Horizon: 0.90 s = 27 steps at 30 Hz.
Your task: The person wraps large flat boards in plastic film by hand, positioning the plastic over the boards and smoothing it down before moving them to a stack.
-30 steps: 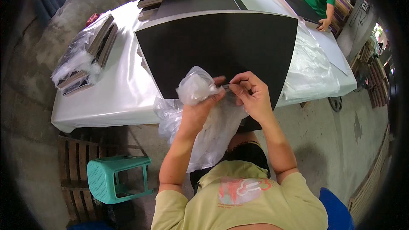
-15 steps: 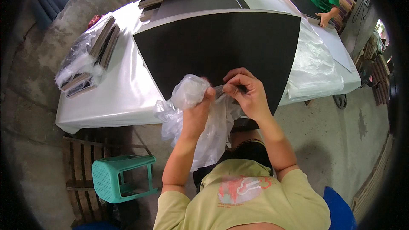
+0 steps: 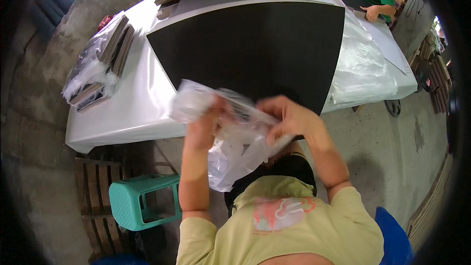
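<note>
Both hands, left hand [image 3: 203, 127] and right hand [image 3: 289, 118], clamp the clear plastic bag [image 3: 221, 118] above the table's near edge [image 3: 122, 135], open floor rightward, bag now stretched wider than before

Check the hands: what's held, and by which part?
Both hands, left hand and right hand, grip one crumpled clear plastic bag along its upper part; the rest hangs below.

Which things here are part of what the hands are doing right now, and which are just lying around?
In hand:
- clear plastic bag, gripped by left hand and right hand
- black board on the table, just beyond the hands

Lying about:
- wrapped board stacks at table's left
- loose plastic sheet at right
- green stool on the floor
- another person's hand at far end
</note>
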### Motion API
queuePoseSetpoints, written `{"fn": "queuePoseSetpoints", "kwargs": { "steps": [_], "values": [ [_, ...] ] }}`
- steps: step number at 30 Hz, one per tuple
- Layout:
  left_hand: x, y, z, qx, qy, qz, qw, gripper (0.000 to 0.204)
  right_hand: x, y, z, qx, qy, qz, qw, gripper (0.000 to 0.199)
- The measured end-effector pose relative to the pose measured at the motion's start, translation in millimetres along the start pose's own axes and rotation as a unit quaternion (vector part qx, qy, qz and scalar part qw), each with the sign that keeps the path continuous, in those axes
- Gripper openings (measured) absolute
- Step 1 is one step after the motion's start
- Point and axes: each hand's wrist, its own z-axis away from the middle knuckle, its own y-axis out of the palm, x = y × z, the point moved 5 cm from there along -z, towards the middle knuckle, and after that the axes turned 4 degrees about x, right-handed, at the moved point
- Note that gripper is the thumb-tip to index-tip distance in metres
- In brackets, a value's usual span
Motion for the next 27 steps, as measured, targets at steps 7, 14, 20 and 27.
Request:
{"fn": "queuePoseSetpoints", "kwargs": {
  "steps": [7,14,20,27],
  "values": [
    [-36.4,-144.2,24.6,-0.214,0.176,0.283,0.918,0.037,6.9,-12.0,75.3,0.377,-0.239,0.060,0.893,0.060],
    [49.4,-112.9,64.6,-0.103,0.024,0.246,0.963,0.085,60.7,-56.7,107.9,0.203,-0.479,-0.178,0.836,0.086],
    [61.4,-106.3,73.4,-0.141,-0.046,0.168,0.975,0.079,70.5,-83.3,104.0,-0.024,-0.507,-0.266,0.820,0.077],
    [60.8,-114.8,72.2,-0.186,-0.009,0.178,0.966,0.071,15.6,-71.1,137.7,-0.150,-0.420,0.068,0.892,0.048]
  ]
}}
